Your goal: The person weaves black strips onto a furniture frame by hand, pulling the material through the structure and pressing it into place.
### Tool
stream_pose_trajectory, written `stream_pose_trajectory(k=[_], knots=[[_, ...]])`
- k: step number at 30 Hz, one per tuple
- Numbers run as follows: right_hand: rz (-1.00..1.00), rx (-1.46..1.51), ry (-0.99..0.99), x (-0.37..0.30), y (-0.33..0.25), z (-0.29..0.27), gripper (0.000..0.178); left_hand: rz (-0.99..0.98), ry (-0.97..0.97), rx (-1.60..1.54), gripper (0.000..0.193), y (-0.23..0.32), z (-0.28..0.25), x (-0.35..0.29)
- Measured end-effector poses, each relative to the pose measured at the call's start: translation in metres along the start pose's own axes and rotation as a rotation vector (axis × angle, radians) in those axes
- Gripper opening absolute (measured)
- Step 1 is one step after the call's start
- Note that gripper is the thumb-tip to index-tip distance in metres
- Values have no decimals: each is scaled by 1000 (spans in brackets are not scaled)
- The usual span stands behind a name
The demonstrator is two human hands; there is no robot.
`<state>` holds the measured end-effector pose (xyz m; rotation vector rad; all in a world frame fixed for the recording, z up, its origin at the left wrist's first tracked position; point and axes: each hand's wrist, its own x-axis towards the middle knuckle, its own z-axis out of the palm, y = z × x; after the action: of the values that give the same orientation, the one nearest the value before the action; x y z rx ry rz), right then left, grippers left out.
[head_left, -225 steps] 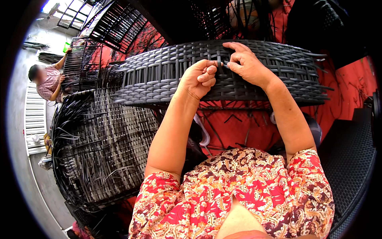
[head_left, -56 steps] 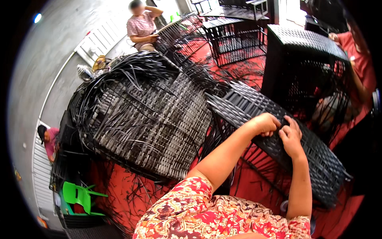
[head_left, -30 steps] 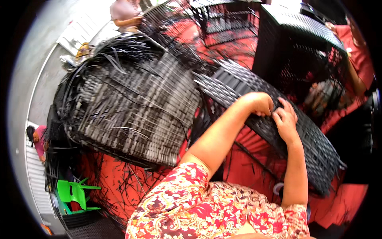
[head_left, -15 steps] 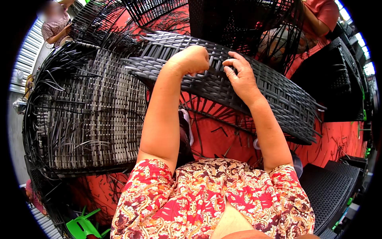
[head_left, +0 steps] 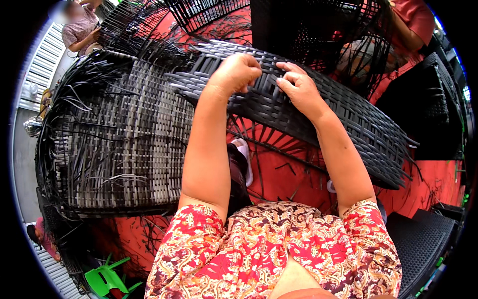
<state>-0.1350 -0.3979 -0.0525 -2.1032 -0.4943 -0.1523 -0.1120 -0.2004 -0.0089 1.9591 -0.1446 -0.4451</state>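
Observation:
A long panel of dark grey woven plastic wicker (head_left: 358, 119) lies slantwise before me, with loose strand ends at both tips. Over its left part, my left hand (head_left: 235, 74) is closed with curled fingers; whatever they pinch is hidden. My right hand (head_left: 301, 90) rests on the weave just to the right. Its fingers are bent but apart, with thumb and forefinger near an upright strip in the gap between my hands.
At left stands a grey-brown woven piece (head_left: 124, 139) with loose black strands. A green plastic chair (head_left: 103, 280) is low left, a black woven stack (head_left: 423, 239) low right. Black wicker frames and a person in red (head_left: 416, 22) are beyond; strip scraps litter the red floor (head_left: 279, 174).
The whole view has shifted slightly, moving the scene rightward. My left hand's fingers have turned and loosened a little from a tighter fist. My right thumb and fingers have shifted on the weave.

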Motion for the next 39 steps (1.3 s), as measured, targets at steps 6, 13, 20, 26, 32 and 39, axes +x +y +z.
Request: stream_pose_trajectory(k=[6,13,20,26,32,39], knots=[[1,44,55,-3,5,-1,19,-18,32,-23,18,-19,19,2],[-37,146,40,0,-2,2,21,71,145,110,20,-19,27,-5],[56,115,123,-3,-6,4,18,105,223,637,24,-10,36,6],[23,15,103,-4,-5,4,18,-8,111,277,22,-15,24,12],[25,-3,122,-3,-4,8,19,-153,1,-82,16,-11,14,8],[37,-28,122,-1,1,11,18,-108,48,147,14,-8,20,2]])
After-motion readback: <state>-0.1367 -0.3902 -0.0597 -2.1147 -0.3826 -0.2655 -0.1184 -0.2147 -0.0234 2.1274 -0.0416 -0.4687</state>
